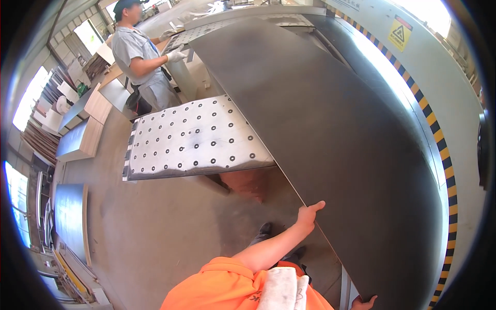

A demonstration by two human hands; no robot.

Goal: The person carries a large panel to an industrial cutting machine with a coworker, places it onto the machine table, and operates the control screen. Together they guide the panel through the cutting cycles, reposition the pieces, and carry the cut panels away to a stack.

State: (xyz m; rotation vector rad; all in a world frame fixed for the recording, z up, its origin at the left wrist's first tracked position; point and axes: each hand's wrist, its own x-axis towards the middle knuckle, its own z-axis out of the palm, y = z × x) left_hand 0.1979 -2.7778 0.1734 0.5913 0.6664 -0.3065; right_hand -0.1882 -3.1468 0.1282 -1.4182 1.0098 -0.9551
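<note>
A large dark grey panel (320, 124) lies flat, stretching from near my body to the far side of the machine. My left hand (311, 213) grips its near left edge, thumb on top and fingers hidden underneath. Closer to my body, my right hand (365, 304) holds the same edge, its thumb on the upper face and the rest partly cut off by the picture's lower border. Left of the panel, a white machine table (175, 135) with rows of dark round studs sits partly under it.
A person in grey (147, 67) with white gloves stands at the far left by another studded table (194, 35). Along the right runs a pale machine body (439, 77) with a black-and-yellow striped edge. Stacked boards (80, 137) and a leaning panel (72, 219) occupy the left.
</note>
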